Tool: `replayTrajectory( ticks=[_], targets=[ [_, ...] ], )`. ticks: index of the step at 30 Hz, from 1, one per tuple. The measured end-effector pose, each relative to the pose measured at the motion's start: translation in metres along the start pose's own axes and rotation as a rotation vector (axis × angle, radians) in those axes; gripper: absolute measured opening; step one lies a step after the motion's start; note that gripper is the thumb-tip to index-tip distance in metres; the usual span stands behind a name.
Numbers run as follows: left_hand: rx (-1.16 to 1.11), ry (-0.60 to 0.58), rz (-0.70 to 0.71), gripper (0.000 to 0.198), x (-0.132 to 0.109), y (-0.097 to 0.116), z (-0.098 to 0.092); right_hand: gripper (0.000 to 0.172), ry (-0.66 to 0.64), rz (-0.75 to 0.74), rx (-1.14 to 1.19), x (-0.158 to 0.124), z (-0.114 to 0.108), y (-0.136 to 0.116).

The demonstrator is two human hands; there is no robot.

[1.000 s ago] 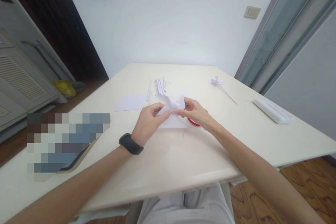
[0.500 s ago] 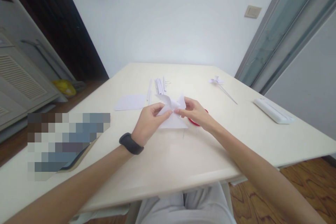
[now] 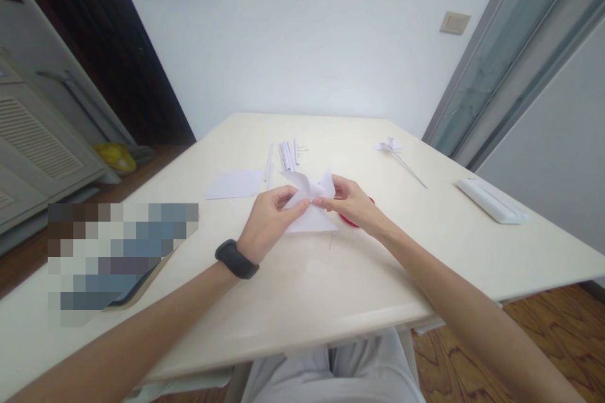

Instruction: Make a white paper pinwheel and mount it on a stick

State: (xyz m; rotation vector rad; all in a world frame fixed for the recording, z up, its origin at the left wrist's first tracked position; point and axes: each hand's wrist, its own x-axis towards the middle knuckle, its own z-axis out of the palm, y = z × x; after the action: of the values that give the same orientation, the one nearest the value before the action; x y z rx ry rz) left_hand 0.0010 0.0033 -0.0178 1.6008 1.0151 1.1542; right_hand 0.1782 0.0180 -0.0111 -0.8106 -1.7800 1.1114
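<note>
Between my hands is a white paper pinwheel [image 3: 311, 221], its corners partly curled in toward the middle and one flap flat toward me. My left hand [image 3: 271, 217], with a black band at the wrist, pinches its left side, thumb at the centre. My right hand [image 3: 348, 201] grips the right side, its thumb and finger meeting at the centre too. Any small part under the thumbs is hidden. Red-handled scissors [image 3: 350, 221] lie partly covered by my right hand. Two thin, pale pieces lie on the table just in front of them.
White paper sheets [image 3: 235, 184] lie left of my hands, with rolled paper sticks [image 3: 286, 156] behind. At the back right rests a finished-looking pinwheel on a stick [image 3: 390, 145]. A white case [image 3: 491, 200] is at the right, a blurred-out flat object [image 3: 127, 258] at the left.
Almost nothing differs. Both hands keep their hold on the paper pinwheel, and the view has shifted very slightly.
</note>
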Motion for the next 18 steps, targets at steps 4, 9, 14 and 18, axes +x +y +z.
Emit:
replayTrajectory(
  ticks=[4,9,14,18],
  targets=[
    [-0.017,-0.011,0.009,0.026,-0.0004,-0.0004,0.0,0.023,0.004,-0.003,-0.052,-0.0006,-0.0009,0.0002],
    [-0.049,-0.022,0.022,0.023,-0.0008,-0.0013,0.0006,0.027,0.046,-0.013,-0.145,-0.0009,-0.003,0.0011],
    [-0.068,-0.011,0.024,0.025,-0.0013,-0.0009,0.0023,0.024,0.098,-0.03,-0.221,-0.0014,-0.0032,0.0013],
    [-0.076,-0.001,-0.007,0.026,-0.0016,-0.0006,0.002,0.026,0.134,-0.042,-0.262,-0.0014,-0.0011,0.0022]
  ],
)
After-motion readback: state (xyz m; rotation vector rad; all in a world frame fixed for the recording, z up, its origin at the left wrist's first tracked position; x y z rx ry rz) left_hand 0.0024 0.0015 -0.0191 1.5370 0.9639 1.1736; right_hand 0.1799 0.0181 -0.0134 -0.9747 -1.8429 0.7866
